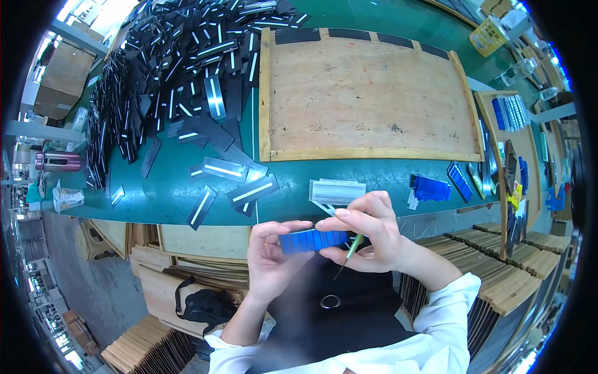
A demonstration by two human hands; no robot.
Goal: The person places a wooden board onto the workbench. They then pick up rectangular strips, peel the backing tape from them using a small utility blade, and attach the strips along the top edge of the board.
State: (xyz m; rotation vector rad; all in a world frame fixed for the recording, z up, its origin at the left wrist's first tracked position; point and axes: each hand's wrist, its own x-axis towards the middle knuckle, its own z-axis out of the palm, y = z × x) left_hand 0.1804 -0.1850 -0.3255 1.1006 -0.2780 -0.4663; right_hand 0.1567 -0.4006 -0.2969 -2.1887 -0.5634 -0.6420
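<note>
Just in front of the bench edge, my left hand (265,255) pinches the left end of a blue strip (305,241) divided by thin lines into narrow segments. My right hand (377,234) is closed at the strip's right end. Between its fingers is a thin green tool (354,247) with a dark pointed tip angled down; its exact kind is unclear. A pale, narrow piece sticks out above the right fingers. Behind my hands, a stack of clear ribbed strips (337,191) lies on the green bench (286,209). More blue strips (430,188) lie to its right.
A large wood-framed board (374,93) with several black plates along its far edge covers the middle. Black plates with pale stripes (180,68) are heaped at left, some loose nearer (254,190). A yellow container (488,36) stands far right. Stacked wooden boards (492,268) sit lower right.
</note>
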